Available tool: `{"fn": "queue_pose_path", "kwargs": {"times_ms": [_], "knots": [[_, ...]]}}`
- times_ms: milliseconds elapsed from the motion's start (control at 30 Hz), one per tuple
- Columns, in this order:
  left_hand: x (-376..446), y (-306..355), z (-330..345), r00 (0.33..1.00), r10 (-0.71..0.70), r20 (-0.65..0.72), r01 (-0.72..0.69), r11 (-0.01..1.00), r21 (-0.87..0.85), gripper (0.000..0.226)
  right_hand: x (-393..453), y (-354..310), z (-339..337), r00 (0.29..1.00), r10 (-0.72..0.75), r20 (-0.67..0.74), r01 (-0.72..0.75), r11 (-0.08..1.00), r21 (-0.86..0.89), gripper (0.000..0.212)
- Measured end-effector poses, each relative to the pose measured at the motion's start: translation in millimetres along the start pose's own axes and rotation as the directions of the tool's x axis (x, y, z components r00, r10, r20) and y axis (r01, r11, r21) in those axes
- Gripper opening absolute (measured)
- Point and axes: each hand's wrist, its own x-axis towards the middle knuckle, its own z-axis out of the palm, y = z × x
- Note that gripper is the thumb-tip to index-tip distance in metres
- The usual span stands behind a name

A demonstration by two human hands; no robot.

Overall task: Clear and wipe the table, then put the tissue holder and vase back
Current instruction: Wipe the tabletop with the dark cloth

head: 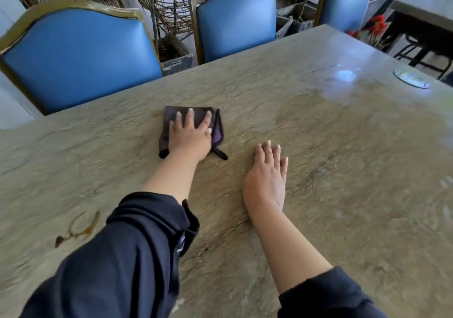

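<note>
While my left hand [190, 137] is pressing the folded dark cloth [171, 118] flat with straight fingers [188, 118], the brown ring stain [81, 229] is lying near-left of it on the table [318, 146], closer to this hand; my right hand [266, 179] is resting flat, released, holding nothing.

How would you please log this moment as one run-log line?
stage: wiping | left hand: pressing cloth flat on table | right hand: flat on table | brown stain: unwiped
</note>
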Motion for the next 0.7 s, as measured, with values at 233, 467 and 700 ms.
{"fn": "queue_pose_path", "kwargs": {"times_ms": [233,467,700], "knots": [[-6,-23,-2,0.982,0.188,0.012,-0.188,0.982,-0.009,0.045,-3,-49,17,1.000,-0.013,0.002,0.013,1.000,-0.017,0.059],[-37,-71,2,0.928,-0.364,-0.080,0.355,0.929,-0.104,0.051,-3,-53,17,1.000,-0.007,0.013,0.008,0.998,-0.060,0.058],[-75,-64,10,0.995,-0.045,-0.089,0.039,0.996,-0.075,0.050,-40,-77,25,0.988,-0.144,0.051,0.142,0.989,0.034,0.062]]}}
